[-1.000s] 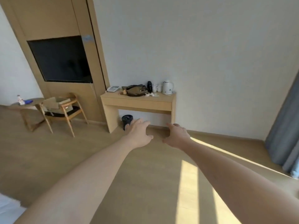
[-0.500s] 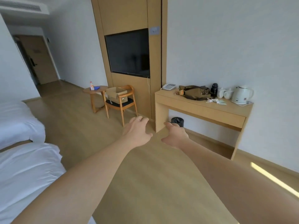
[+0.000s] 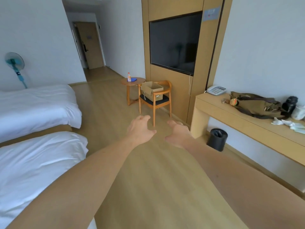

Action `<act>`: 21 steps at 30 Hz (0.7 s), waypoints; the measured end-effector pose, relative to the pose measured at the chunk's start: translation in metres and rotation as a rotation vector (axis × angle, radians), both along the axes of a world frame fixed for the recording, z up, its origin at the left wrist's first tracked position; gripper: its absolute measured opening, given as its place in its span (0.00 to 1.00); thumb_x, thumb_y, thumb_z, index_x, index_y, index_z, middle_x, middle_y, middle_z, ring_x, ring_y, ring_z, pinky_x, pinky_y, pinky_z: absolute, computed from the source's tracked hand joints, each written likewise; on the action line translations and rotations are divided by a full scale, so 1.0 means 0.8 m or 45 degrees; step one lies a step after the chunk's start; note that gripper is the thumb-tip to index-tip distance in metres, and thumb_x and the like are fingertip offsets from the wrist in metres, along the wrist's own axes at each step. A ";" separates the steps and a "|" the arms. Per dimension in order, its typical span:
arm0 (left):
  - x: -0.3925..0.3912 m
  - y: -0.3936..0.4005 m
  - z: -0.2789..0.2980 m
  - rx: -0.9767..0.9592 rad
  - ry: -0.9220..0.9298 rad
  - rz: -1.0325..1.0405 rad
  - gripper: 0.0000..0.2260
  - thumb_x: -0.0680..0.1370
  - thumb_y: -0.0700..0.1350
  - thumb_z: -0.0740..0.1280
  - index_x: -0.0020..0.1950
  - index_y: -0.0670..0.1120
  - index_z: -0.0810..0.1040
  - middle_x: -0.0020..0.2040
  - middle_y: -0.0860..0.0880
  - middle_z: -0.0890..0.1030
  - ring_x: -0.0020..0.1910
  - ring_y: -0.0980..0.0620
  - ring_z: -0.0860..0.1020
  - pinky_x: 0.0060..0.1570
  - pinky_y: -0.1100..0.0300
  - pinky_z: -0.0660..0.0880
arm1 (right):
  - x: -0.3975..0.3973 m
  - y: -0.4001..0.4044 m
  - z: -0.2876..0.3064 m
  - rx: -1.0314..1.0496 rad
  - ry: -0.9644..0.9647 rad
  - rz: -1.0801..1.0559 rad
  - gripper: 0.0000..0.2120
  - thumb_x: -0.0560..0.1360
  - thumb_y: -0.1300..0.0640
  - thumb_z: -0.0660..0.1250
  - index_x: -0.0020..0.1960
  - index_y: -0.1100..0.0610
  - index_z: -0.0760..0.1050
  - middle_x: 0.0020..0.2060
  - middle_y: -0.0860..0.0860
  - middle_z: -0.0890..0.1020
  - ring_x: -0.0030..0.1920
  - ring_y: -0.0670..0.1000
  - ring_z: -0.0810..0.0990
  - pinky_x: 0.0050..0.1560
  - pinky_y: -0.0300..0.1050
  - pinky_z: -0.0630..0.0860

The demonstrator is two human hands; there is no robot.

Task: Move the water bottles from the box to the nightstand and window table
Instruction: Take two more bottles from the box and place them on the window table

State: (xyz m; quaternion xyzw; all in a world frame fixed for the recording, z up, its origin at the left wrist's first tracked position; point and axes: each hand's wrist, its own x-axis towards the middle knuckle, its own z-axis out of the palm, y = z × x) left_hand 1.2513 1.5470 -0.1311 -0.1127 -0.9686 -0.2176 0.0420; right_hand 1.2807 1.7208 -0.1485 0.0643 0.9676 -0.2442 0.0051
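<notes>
Head view: both bare arms reach forward over the wooden floor toward a cardboard box [image 3: 152,90] on a chair [image 3: 156,100], well ahead.

Left hand [image 3: 140,128] and right hand [image 3: 179,133] are empty, fingers loosely spread, likely readied to lift bottles from the box; its contents are hidden by the flaps. One bottle [image 3: 129,77] stands on the round worktop [image 3: 132,81] just beside the chair. Two white beds [image 3: 38,103] lie left, a long worktop [image 3: 247,116] and black bin [image 3: 217,139] right; the floor between looks open.
</notes>
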 end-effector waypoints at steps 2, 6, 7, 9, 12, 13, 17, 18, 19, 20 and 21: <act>-0.046 0.000 -0.001 -0.018 0.013 0.011 0.32 0.78 0.56 0.73 0.79 0.51 0.66 0.78 0.47 0.69 0.75 0.43 0.69 0.70 0.45 0.71 | -0.047 0.001 0.001 0.006 0.010 0.004 0.39 0.75 0.58 0.71 0.81 0.48 0.58 0.77 0.56 0.66 0.75 0.62 0.65 0.70 0.61 0.71; -0.154 -0.002 -0.002 0.005 0.066 -0.028 0.32 0.77 0.55 0.74 0.79 0.50 0.67 0.78 0.47 0.68 0.75 0.43 0.69 0.70 0.44 0.72 | -0.156 -0.005 0.003 0.036 0.061 0.024 0.39 0.75 0.57 0.72 0.81 0.47 0.58 0.76 0.56 0.67 0.73 0.62 0.69 0.66 0.61 0.75; -0.184 -0.004 -0.002 0.029 0.072 -0.030 0.32 0.77 0.55 0.74 0.79 0.50 0.67 0.78 0.47 0.68 0.75 0.43 0.68 0.71 0.44 0.71 | -0.187 -0.007 0.004 0.035 0.069 0.033 0.40 0.74 0.56 0.72 0.81 0.47 0.58 0.75 0.56 0.67 0.72 0.62 0.70 0.65 0.61 0.76; -0.246 -0.006 0.003 0.073 0.075 -0.034 0.33 0.77 0.54 0.74 0.79 0.50 0.66 0.79 0.47 0.67 0.76 0.43 0.67 0.72 0.45 0.70 | -0.249 -0.012 0.010 0.031 0.086 0.038 0.40 0.74 0.54 0.73 0.81 0.46 0.58 0.74 0.55 0.68 0.71 0.62 0.70 0.64 0.61 0.76; -0.341 -0.012 0.021 0.143 0.057 0.005 0.32 0.77 0.54 0.73 0.79 0.50 0.67 0.77 0.46 0.69 0.75 0.43 0.67 0.71 0.45 0.71 | -0.341 -0.015 0.030 0.040 0.090 0.025 0.38 0.73 0.54 0.73 0.80 0.47 0.60 0.71 0.55 0.70 0.69 0.61 0.71 0.64 0.60 0.76; -0.371 -0.014 0.028 0.151 0.048 0.014 0.32 0.77 0.54 0.73 0.79 0.50 0.67 0.77 0.46 0.69 0.75 0.43 0.68 0.71 0.45 0.71 | -0.369 -0.016 0.037 0.044 0.092 0.022 0.38 0.74 0.54 0.73 0.79 0.47 0.60 0.70 0.55 0.71 0.69 0.61 0.71 0.64 0.61 0.76; -0.478 -0.022 0.042 0.145 0.042 -0.006 0.31 0.77 0.54 0.73 0.78 0.49 0.68 0.76 0.46 0.70 0.74 0.43 0.69 0.70 0.46 0.72 | -0.472 -0.023 0.054 0.039 0.109 0.006 0.38 0.74 0.54 0.71 0.80 0.48 0.59 0.69 0.55 0.71 0.68 0.61 0.72 0.63 0.61 0.77; -0.502 -0.023 0.042 0.153 0.042 -0.005 0.31 0.77 0.54 0.73 0.78 0.49 0.68 0.76 0.46 0.70 0.74 0.44 0.69 0.69 0.47 0.72 | -0.495 -0.024 0.054 0.034 0.104 0.008 0.39 0.74 0.54 0.72 0.80 0.47 0.58 0.70 0.55 0.71 0.68 0.61 0.72 0.63 0.61 0.77; -0.525 -0.023 0.041 0.157 0.039 -0.003 0.31 0.77 0.54 0.73 0.78 0.50 0.68 0.76 0.46 0.70 0.74 0.43 0.69 0.69 0.46 0.72 | -0.518 -0.026 0.053 0.027 0.098 0.012 0.39 0.74 0.54 0.72 0.80 0.46 0.58 0.70 0.56 0.71 0.68 0.61 0.72 0.64 0.61 0.77; -0.547 -0.022 0.038 0.154 0.034 -0.005 0.31 0.77 0.54 0.73 0.78 0.50 0.68 0.76 0.46 0.70 0.74 0.43 0.68 0.70 0.46 0.72 | -0.541 -0.027 0.051 0.014 0.094 0.017 0.39 0.74 0.55 0.72 0.80 0.46 0.58 0.70 0.56 0.70 0.68 0.61 0.72 0.64 0.61 0.76; -0.569 -0.022 0.034 0.145 0.027 -0.009 0.32 0.77 0.54 0.73 0.79 0.50 0.67 0.76 0.46 0.69 0.75 0.43 0.68 0.70 0.45 0.72 | -0.565 -0.028 0.049 -0.001 0.095 0.020 0.39 0.74 0.55 0.72 0.80 0.45 0.58 0.71 0.56 0.70 0.68 0.61 0.72 0.64 0.60 0.77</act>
